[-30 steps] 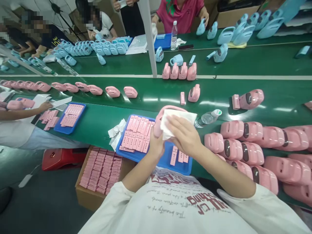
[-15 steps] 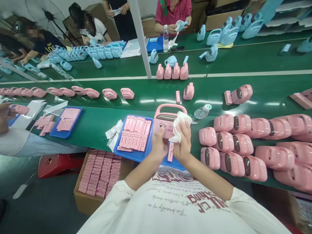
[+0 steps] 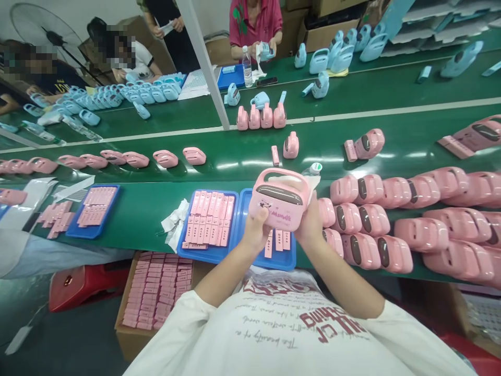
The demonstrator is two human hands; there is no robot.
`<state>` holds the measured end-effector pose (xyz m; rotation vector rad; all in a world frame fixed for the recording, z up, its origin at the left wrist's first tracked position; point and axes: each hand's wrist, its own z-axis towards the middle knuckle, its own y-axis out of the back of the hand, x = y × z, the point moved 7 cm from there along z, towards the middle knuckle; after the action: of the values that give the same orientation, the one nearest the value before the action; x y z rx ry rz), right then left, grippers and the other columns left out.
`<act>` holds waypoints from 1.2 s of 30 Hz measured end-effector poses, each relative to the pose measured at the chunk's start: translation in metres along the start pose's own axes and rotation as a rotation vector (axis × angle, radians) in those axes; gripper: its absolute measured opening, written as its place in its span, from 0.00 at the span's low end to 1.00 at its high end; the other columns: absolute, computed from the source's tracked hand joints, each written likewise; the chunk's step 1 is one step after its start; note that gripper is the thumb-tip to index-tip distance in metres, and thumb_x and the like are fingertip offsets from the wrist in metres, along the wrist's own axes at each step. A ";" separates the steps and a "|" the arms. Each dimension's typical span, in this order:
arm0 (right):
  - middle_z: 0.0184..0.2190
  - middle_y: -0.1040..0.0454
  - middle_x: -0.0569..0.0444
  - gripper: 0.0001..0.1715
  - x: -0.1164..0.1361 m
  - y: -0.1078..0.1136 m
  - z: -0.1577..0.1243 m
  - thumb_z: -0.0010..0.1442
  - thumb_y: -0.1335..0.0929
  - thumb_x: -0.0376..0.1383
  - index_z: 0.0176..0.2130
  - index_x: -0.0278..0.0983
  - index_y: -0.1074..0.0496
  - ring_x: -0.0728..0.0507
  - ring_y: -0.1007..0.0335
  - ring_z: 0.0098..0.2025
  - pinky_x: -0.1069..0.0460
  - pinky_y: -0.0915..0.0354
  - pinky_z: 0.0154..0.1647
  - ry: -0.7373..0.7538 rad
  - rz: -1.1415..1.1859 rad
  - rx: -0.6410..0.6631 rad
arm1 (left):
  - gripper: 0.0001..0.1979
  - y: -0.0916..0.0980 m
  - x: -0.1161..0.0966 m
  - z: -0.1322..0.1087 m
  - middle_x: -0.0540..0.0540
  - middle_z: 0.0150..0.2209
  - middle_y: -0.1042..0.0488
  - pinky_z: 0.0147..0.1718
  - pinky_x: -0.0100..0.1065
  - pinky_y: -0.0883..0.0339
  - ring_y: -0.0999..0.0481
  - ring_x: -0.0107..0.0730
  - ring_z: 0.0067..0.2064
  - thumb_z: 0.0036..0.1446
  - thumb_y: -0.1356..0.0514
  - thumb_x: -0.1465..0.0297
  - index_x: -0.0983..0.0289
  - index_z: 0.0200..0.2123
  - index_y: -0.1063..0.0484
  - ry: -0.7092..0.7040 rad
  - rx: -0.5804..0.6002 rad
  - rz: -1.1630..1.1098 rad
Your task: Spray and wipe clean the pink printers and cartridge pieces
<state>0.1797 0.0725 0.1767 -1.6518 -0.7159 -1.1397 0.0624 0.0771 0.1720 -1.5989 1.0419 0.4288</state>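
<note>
My left hand (image 3: 256, 227) grips a pink handled device (image 3: 279, 203), shaped like a small portable speaker, by its lower left corner. A dark oval panel and printed lettering face me, and the handle points away. At its right side, my right hand (image 3: 311, 219) is closed around a white cloth (image 3: 314, 181) pressed behind the device; most of the cloth and the right fingertips are hidden. Under my hands lies a blue tray (image 3: 288, 259) with several small pink sticks. Beside it on the left, another blue tray (image 3: 207, 254) carries rows of the same pink sticks (image 3: 211, 209).
Rows of pink devices (image 3: 362, 219) stand close on the right. A bottle (image 3: 315, 168) is partly hidden behind the device. Crumpled white cloth (image 3: 175, 222) lies left of the trays. A cardboard box (image 3: 129, 339) of pink sticks stands below. People work across the green belt (image 3: 235, 169).
The device has turned and tilted, showing more of its printed front. My right hand and cloth have moved from the front to its right side and behind. My view has shifted slightly.
</note>
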 end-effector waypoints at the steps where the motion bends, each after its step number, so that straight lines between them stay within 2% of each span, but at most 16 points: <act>1: 0.46 0.22 0.50 0.40 0.008 0.000 0.007 0.59 0.45 0.63 0.47 0.37 0.26 0.37 0.29 0.53 0.43 0.31 0.55 -0.028 0.045 0.039 | 0.34 0.000 0.004 0.001 0.56 0.43 0.21 0.46 0.39 0.28 0.23 0.46 0.50 0.38 0.28 0.53 0.63 0.47 0.28 0.049 0.020 0.008; 4: 0.41 0.20 0.50 0.35 0.024 0.001 0.021 0.57 0.39 0.62 0.42 0.37 0.24 0.37 0.25 0.48 0.44 0.28 0.51 -0.122 0.090 0.152 | 0.34 0.000 0.016 0.004 0.56 0.41 0.20 0.39 0.36 0.27 0.22 0.43 0.45 0.37 0.29 0.51 0.63 0.46 0.28 0.172 0.048 0.014; 6: 0.38 0.20 0.50 0.33 0.029 0.005 0.025 0.56 0.37 0.61 0.41 0.37 0.24 0.37 0.24 0.47 0.43 0.28 0.50 -0.153 0.073 0.162 | 0.34 -0.002 0.019 0.008 0.55 0.41 0.20 0.39 0.34 0.27 0.22 0.41 0.45 0.38 0.29 0.51 0.62 0.46 0.28 0.202 0.060 0.005; 10: 0.40 0.20 0.49 0.36 0.039 0.008 0.020 0.52 0.34 0.63 0.45 0.38 0.25 0.37 0.25 0.48 0.43 0.28 0.49 -0.029 0.055 0.151 | 0.30 -0.012 0.022 0.015 0.54 0.44 0.21 0.43 0.34 0.28 0.23 0.40 0.48 0.46 0.34 0.50 0.61 0.48 0.28 0.260 0.098 -0.038; 12: 0.39 0.20 0.49 0.34 0.041 0.013 0.015 0.49 0.31 0.62 0.42 0.38 0.24 0.37 0.24 0.46 0.43 0.28 0.47 0.047 0.051 0.082 | 0.29 -0.019 0.026 0.017 0.54 0.47 0.22 0.44 0.35 0.28 0.24 0.42 0.51 0.49 0.37 0.48 0.61 0.49 0.28 0.305 0.116 -0.035; 15: 0.32 0.22 0.50 0.30 0.039 0.034 0.006 0.45 0.29 0.61 0.34 0.38 0.25 0.38 0.24 0.38 0.44 0.28 0.41 0.103 0.023 -0.113 | 0.30 -0.025 0.029 0.021 0.56 0.48 0.22 0.47 0.38 0.30 0.26 0.45 0.54 0.50 0.38 0.47 0.62 0.48 0.27 0.309 0.140 -0.001; 17: 0.27 0.25 0.53 0.28 0.039 0.054 0.001 0.45 0.27 0.58 0.31 0.38 0.26 0.42 0.27 0.33 0.47 0.29 0.36 0.109 -0.070 -0.225 | 0.31 -0.028 0.030 0.024 0.57 0.50 0.23 0.51 0.40 0.32 0.27 0.46 0.56 0.48 0.37 0.48 0.62 0.49 0.28 0.292 0.195 0.034; 19: 0.25 0.28 0.56 0.24 0.042 0.072 -0.002 0.47 0.27 0.55 0.31 0.37 0.27 0.45 0.31 0.29 0.50 0.32 0.31 0.075 -0.208 -0.267 | 0.32 -0.030 0.030 0.029 0.58 0.52 0.24 0.53 0.42 0.34 0.28 0.48 0.56 0.46 0.36 0.49 0.61 0.51 0.29 0.283 0.281 0.088; 20: 0.25 0.30 0.56 0.23 0.043 0.078 -0.002 0.48 0.28 0.53 0.31 0.37 0.28 0.46 0.33 0.28 0.51 0.34 0.30 0.041 -0.275 -0.242 | 0.33 -0.031 0.031 0.032 0.59 0.51 0.24 0.53 0.43 0.34 0.27 0.49 0.56 0.45 0.34 0.50 0.62 0.51 0.29 0.288 0.332 0.123; 24: 0.27 0.31 0.56 0.17 0.052 0.089 -0.005 0.46 0.29 0.45 0.34 0.36 0.29 0.47 0.36 0.28 0.53 0.38 0.27 -0.110 -0.493 -0.008 | 0.35 -0.033 0.044 0.040 0.61 0.44 0.22 0.47 0.44 0.31 0.24 0.51 0.48 0.38 0.30 0.51 0.66 0.47 0.27 0.339 0.526 0.310; 27: 0.25 0.33 0.57 0.12 0.065 0.107 -0.008 0.44 0.31 0.41 0.30 0.36 0.30 0.48 0.38 0.28 0.54 0.40 0.26 -0.139 -0.596 0.017 | 0.36 -0.039 0.062 0.042 0.60 0.45 0.23 0.46 0.42 0.32 0.25 0.47 0.48 0.37 0.27 0.54 0.65 0.48 0.29 0.344 0.557 0.407; 29: 0.23 0.35 0.58 0.12 0.075 0.128 -0.006 0.42 0.32 0.40 0.29 0.36 0.31 0.49 0.40 0.26 0.54 0.43 0.24 -0.103 -0.626 -0.044 | 0.39 -0.043 0.074 0.043 0.60 0.50 0.27 0.49 0.42 0.33 0.27 0.45 0.51 0.37 0.27 0.56 0.63 0.52 0.33 0.339 0.518 0.445; 32: 0.21 0.36 0.59 0.11 0.088 0.166 0.010 0.40 0.33 0.38 0.28 0.37 0.32 0.48 0.42 0.25 0.53 0.43 0.25 0.003 -0.741 -0.210 | 0.40 -0.043 0.089 0.044 0.63 0.56 0.32 0.51 0.44 0.34 0.28 0.42 0.53 0.41 0.28 0.59 0.58 0.57 0.37 0.380 0.509 0.512; 34: 0.22 0.36 0.59 0.09 0.090 0.188 0.031 0.41 0.35 0.37 0.28 0.38 0.34 0.47 0.41 0.26 0.51 0.42 0.27 0.048 -0.868 -0.334 | 0.35 -0.032 0.092 0.048 0.64 0.56 0.32 0.51 0.45 0.34 0.26 0.41 0.52 0.44 0.29 0.59 0.59 0.55 0.34 0.393 0.507 0.569; 36: 0.23 0.37 0.58 0.07 0.082 0.200 0.060 0.42 0.36 0.36 0.27 0.39 0.37 0.46 0.41 0.28 0.50 0.41 0.30 0.034 -1.009 -0.403 | 0.29 -0.009 0.085 0.058 0.64 0.54 0.30 0.50 0.45 0.33 0.24 0.40 0.49 0.47 0.31 0.59 0.60 0.52 0.31 0.355 0.441 0.666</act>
<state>0.4025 0.0522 0.1701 -1.5839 -1.4478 -2.1149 0.1297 0.0965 0.0963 -0.9213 1.8102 0.3215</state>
